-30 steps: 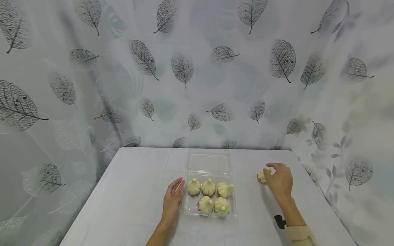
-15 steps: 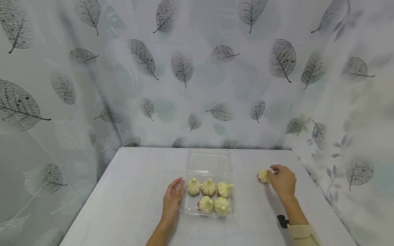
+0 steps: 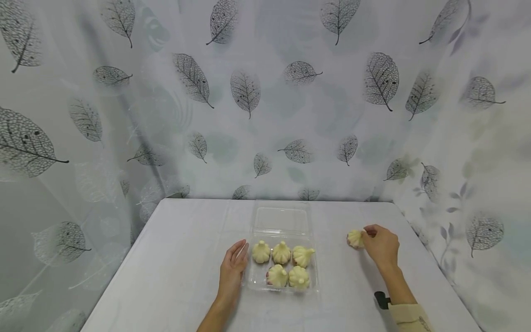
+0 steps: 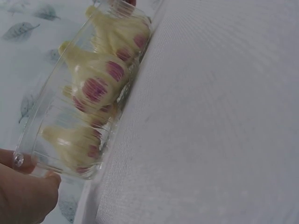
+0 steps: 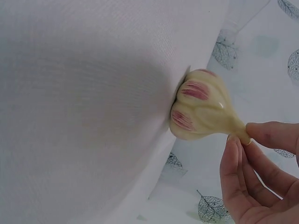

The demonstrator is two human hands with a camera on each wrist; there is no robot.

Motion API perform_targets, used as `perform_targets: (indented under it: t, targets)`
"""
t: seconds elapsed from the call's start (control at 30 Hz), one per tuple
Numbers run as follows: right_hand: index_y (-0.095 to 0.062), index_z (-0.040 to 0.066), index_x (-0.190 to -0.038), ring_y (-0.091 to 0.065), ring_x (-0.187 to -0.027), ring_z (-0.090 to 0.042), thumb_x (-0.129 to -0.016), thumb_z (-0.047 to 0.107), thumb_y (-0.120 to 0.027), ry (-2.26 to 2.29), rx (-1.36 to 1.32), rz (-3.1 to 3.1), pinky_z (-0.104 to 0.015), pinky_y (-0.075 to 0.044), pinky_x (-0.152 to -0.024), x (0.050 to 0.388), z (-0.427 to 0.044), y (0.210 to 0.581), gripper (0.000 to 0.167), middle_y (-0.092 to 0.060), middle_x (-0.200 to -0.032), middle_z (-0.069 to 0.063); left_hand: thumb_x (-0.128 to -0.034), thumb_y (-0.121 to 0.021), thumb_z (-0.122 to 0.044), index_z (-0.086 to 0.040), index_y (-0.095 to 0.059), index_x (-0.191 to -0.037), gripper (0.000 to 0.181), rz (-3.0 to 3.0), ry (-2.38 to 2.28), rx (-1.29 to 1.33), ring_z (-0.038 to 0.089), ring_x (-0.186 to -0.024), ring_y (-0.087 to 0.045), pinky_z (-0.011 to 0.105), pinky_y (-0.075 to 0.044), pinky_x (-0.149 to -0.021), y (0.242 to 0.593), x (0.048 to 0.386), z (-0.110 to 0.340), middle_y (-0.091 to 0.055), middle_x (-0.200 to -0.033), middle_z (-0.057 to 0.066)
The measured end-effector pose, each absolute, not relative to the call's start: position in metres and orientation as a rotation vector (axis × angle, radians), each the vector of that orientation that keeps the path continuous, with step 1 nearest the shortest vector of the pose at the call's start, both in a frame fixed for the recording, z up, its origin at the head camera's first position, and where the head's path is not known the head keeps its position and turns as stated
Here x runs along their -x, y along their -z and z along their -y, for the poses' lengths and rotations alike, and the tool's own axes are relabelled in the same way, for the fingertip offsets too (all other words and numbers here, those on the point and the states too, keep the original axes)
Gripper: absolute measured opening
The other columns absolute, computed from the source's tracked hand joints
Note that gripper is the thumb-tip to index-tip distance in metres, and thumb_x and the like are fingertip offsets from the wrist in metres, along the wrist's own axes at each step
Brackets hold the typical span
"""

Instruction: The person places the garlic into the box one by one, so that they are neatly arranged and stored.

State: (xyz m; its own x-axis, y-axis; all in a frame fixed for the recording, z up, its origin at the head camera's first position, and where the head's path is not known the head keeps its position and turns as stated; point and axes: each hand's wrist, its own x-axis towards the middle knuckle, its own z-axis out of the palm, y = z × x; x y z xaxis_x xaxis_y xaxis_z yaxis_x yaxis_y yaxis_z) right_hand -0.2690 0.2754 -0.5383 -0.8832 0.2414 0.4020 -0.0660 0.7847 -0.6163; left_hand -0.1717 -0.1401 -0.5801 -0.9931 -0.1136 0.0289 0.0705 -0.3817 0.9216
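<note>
In the head view, a clear plastic clamshell box point(image 3: 283, 291) lies with its lid raised back, holding several garlic bulbs point(image 3: 281, 252) in two rows. My left hand point(image 3: 233, 267) rests against the box's left side, fingers fairly straight; in the left wrist view, the fingertips point(image 4: 52, 178) touch the box corner. To the right, my right hand point(image 3: 380, 244) pinches the stem of a single garlic bulb point(image 3: 355, 239). The right wrist view shows that garlic bulb point(image 5: 201, 107), pale with purple patches, its base on the table and thumb and fingers at the stem tip.
The white-covered table point(image 3: 174, 258) extends around both hands. A leaf-printed curtain point(image 3: 265, 92) hangs behind it and along both sides. The clear lid point(image 3: 281, 219) lies behind the box, toward the table's far edge.
My right hand has shifted slightly right and its thumb and fingers have closed on the garlic bulb's stem. The bulb has barely moved. My left hand and the box stay still.
</note>
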Motion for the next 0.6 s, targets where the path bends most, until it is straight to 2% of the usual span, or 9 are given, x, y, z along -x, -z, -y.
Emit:
perform_targets:
  t: [0.3, 0.6]
  targets:
    - [-0.078, -0.004, -0.1, -0.072, -0.079, -0.036, -0.093, 0.011, -0.073, -0.9, 0.13, 2.49, -0.04, -0.057, -0.061, 0.266, -0.274, 0.538, 0.017, -0.077, -0.088, -0.019, -0.1045, -0.046, 0.009, 0.001, -0.035, -0.156, 0.053, 1.668, 2.527, -0.072, 0.031, -0.155, -0.03, 0.024, -0.038, -0.119, 0.58, 0.172, 0.139, -0.031, -0.167, 0.019]
    - [-0.078, -0.004, -0.098, -0.072, -0.078, -0.036, -0.09, 0.008, -0.077, -0.879, 0.051, 2.406, -0.038, -0.055, -0.062, 0.261, -0.266, 0.527, 0.014, -0.076, -0.085, -0.018, -0.1046, -0.045, 0.009, 0.002, -0.035, -0.155, 0.052, 1.678, 2.507, -0.075, 0.031, -0.155, -0.031, 0.024, -0.039, -0.119, 0.581, 0.172, 0.139, -0.033, -0.166, 0.019]
